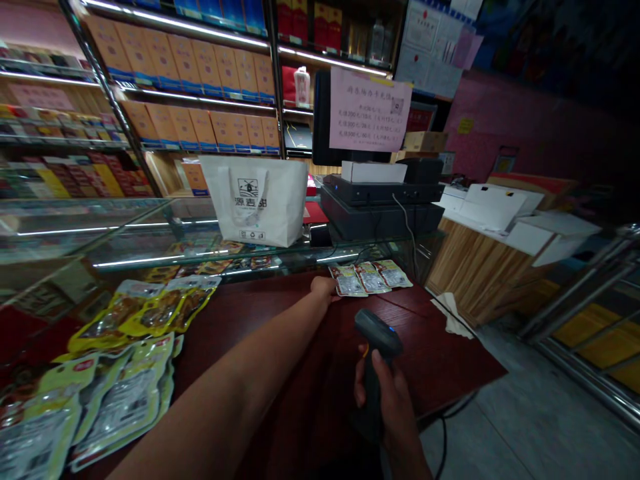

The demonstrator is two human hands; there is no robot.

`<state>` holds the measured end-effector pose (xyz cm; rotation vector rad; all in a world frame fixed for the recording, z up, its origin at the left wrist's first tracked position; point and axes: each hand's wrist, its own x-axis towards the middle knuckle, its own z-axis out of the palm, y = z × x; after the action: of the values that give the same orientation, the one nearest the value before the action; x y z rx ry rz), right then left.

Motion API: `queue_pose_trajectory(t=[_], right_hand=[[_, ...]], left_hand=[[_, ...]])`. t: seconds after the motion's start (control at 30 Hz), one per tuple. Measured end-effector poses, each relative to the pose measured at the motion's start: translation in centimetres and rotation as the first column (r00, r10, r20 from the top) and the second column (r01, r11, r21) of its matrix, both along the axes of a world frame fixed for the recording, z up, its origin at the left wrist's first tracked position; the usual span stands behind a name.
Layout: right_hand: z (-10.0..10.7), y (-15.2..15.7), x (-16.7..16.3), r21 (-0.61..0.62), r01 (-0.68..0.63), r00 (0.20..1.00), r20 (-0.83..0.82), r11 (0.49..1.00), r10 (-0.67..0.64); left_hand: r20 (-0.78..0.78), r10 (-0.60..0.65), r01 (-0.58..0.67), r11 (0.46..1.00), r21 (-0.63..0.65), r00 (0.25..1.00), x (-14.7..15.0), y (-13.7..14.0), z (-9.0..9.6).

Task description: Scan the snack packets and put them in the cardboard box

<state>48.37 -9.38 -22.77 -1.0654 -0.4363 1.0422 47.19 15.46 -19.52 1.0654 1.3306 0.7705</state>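
My right hand (387,393) is wrapped round the handle of a dark handheld barcode scanner (379,333), whose small blue light is lit. The scanner's head tilts over the dark red tabletop (280,373). Stretched far forward, my left hand (324,288) is closed at the left edge of a small snack packet (349,281); its fingertips are mostly hidden. Two similar packets, a middle one (373,277) and a right one (393,273), lie beside it in a row, back labels up.
Several yellow snack packets (167,307) and larger silver-green packets (125,393) lie at the left. A white paper bag (260,200) stands on the glass counter. Behind are a monitor (323,120) with a pink notice and a black cash drawer (380,217). A cloth (454,313) hangs near the right edge.
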Motion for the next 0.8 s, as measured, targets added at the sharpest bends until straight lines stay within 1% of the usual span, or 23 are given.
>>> queue_pose_trajectory(t=[0.1, 0.17, 0.2, 0.27, 0.33, 0.4, 0.43, 0.47, 0.5, 0.53, 0.57, 0.6, 0.63, 0.67, 0.7, 0.73, 0.77, 0.8], right_hand=[[-0.1, -0.3, 0.0, 0.007, -0.028, 1.000, 0.006, 1.000, 0.028], [-0.1, -0.8, 0.0, 0.012, -0.026, 1.000, 0.012, 1.000, 0.026], [-0.1, -1.0, 0.0, 0.001, -0.024, 1.000, 0.009, 1.000, 0.024], [-0.3, -1.5, 0.2, -0.044, -0.038, 0.999, 0.004, 0.998, 0.038], [-0.7, -1.7, 0.5, -0.052, -0.065, 0.998, -0.012, 0.997, 0.065], [-0.9, -1.7, 0.8, -0.089, -0.101, 0.995, -0.015, 0.991, 0.100], [-1.0, -1.8, 0.9, -0.099, -0.111, 0.994, -0.020, 0.989, 0.109], [-0.9, -1.8, 0.9, -0.112, -0.118, 0.993, -0.019, 0.987, 0.116], [-0.8, -1.8, 0.9, -0.124, -0.121, 0.993, -0.013, 0.985, 0.120], [-0.6, -1.9, 0.8, -0.137, -0.121, 0.993, -0.001, 0.983, 0.122], [-0.3, -2.0, 0.7, -0.153, -0.118, 0.992, 0.018, 0.981, 0.122], [0.0, -2.0, 0.5, -0.174, -0.112, 0.992, 0.040, 0.978, 0.120], [0.2, -2.1, 0.3, -0.193, -0.102, 0.991, 0.062, 0.976, 0.116], [0.4, -2.2, 0.1, -0.210, -0.087, 0.991, 0.080, 0.974, 0.106], [0.6, -2.2, -0.2, -0.220, -0.069, 0.991, 0.095, 0.973, 0.092], [0.7, -2.3, -0.4, -0.219, -0.055, 0.991, 0.110, 0.974, 0.081], [0.8, -2.3, -0.6, -0.211, -0.043, 0.989, 0.126, 0.977, 0.071], [0.8, -2.3, -0.7, -0.195, -0.038, 0.988, 0.139, 0.980, 0.066]], left_hand=[[-0.119, -0.140, 0.143, 0.989, 0.025, 0.983, -1.4, -0.7, 0.6], [-0.202, -0.176, 0.197, 0.977, 0.085, 0.963, -3.5, -1.9, 0.7], [-0.242, -0.176, 0.213, 0.967, 0.136, 0.954, -4.8, -2.8, 0.7], [-0.314, -0.151, 0.241, 0.932, 0.272, 0.937, -8.2, -5.1, 0.6], [-0.366, -0.113, 0.263, 0.882, 0.392, 0.924, -12.3, -7.8, 0.4], [-0.426, -0.038, 0.266, 0.829, 0.492, 0.904, -17.3, -10.4, 0.4], [-0.463, 0.025, 0.258, 0.803, 0.537, 0.886, -20.1, -11.6, 0.5], [-0.532, 0.141, 0.264, 0.746, 0.611, 0.835, -23.0, -12.7, 0.6], [-0.593, 0.270, 0.278, 0.689, 0.669, 0.759, -26.1, -13.6, 0.7], [-0.628, 0.397, 0.283, 0.645, 0.710, 0.669, -29.1, -14.3, 0.9], [-0.648, 0.518, 0.281, 0.617, 0.735, 0.558, -32.0, -15.0, 1.0], [-0.660, 0.613, 0.272, 0.609, 0.745, 0.433, -34.7, -15.6, 1.1], [-0.685, 0.659, 0.262, 0.633, 0.728, 0.312, -37.1, -16.1, 1.3], [-0.716, 0.668, 0.235, 0.677, 0.698, 0.204, -39.0, -16.6, 1.4], [-0.753, 0.647, 0.198, 0.727, 0.657, 0.122, -40.5, -17.1, 1.5], [-0.793, 0.605, 0.159, 0.778, 0.607, 0.068, -41.5, -17.6, 1.6], [-0.830, 0.556, 0.122, 0.822, 0.556, 0.039, -42.0, -18.0, 1.8], [-0.862, 0.506, 0.094, 0.857, 0.507, 0.029, -42.2, -18.4, 1.9]])
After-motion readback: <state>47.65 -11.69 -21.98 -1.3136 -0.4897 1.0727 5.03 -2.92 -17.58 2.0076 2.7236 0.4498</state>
